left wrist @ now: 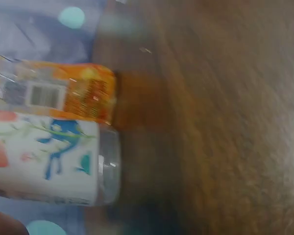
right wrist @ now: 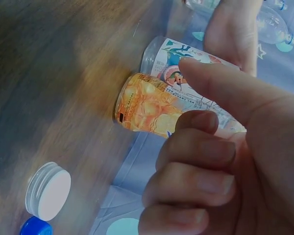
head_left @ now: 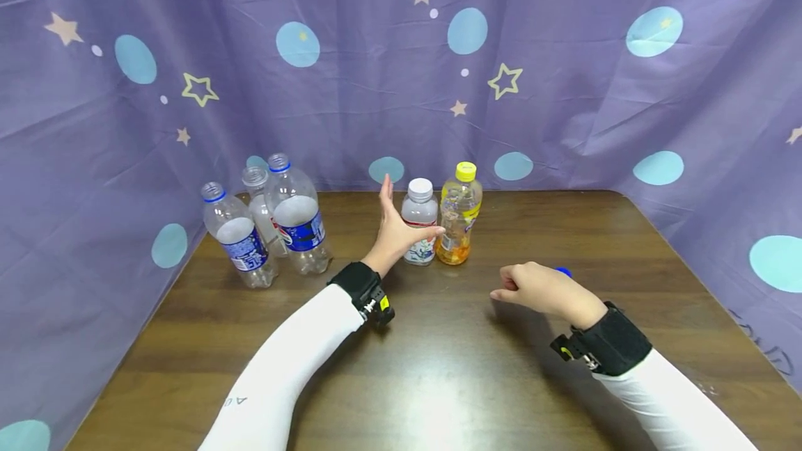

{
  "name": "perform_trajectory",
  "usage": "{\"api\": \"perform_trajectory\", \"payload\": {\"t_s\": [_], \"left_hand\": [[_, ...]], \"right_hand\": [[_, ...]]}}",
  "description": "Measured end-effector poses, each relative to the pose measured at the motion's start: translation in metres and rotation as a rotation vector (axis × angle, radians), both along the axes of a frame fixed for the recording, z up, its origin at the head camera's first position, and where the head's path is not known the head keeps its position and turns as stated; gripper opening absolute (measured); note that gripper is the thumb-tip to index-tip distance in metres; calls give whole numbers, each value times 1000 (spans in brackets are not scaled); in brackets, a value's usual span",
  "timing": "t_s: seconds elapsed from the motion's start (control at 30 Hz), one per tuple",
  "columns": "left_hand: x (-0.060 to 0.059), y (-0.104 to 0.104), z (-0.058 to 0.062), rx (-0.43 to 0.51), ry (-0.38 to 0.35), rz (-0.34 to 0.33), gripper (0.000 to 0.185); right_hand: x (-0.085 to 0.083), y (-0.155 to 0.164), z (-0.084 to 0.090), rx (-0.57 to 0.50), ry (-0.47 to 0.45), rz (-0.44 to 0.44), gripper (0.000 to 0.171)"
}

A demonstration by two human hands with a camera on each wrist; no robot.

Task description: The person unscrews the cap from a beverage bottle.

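My left hand (head_left: 401, 227) stands upright on the wooden table (head_left: 438, 374) with its fingers straight. Its thumb touches the front of a small white-capped bottle (head_left: 420, 225) with a flowered label (left wrist: 44, 161). Right beside this bottle stands a yellow-capped bottle with an orange label (head_left: 459, 218), also in the wrist views (left wrist: 63, 98) (right wrist: 147, 105). My right hand (head_left: 532, 287) is low over the table to the right, its fingers curled (right wrist: 196, 181) and its index finger partly out, holding nothing. A blue cap (head_left: 564, 271) and a white cap (right wrist: 48, 191) lie on the table close to it.
Three clear bottles with blue labels (head_left: 240, 239) (head_left: 297, 218) (head_left: 258, 200) stand at the back left of the table. A purple cloth with stars and dots (head_left: 564, 89) hangs behind and at both sides. Bare wood lies in front of both arms.
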State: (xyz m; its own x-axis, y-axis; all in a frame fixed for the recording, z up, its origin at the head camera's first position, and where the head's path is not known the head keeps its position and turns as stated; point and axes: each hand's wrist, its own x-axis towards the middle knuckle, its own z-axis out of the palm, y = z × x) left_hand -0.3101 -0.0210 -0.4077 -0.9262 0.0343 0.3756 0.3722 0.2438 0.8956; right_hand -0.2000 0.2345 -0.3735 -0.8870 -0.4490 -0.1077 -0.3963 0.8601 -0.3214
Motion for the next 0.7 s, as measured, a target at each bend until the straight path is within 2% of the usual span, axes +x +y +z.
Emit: {"api": "perform_trajectory", "payload": {"t_s": [0.23, 0.4, 0.53, 0.63, 0.7], "left_hand": [[-5, -4, -20, -44, -90, -105, 129], [-7, -6, -25, -72, -127, -140, 97], [-2, -9, -15, -55, -114, -137, 70], [5, -15, 1, -43, -82, -127, 65], [11, -19, 14, -50, -56, -145, 65]], "right_hand": [[5, 1, -6, -23, -27, -3, 37], [5, 2, -8, -26, -41, -3, 36], [2, 1, -5, -30, -31, 7, 33], [0, 1, -2, -27, -31, 4, 30], [0, 1, 0, -23, -33, 0, 29]]}}
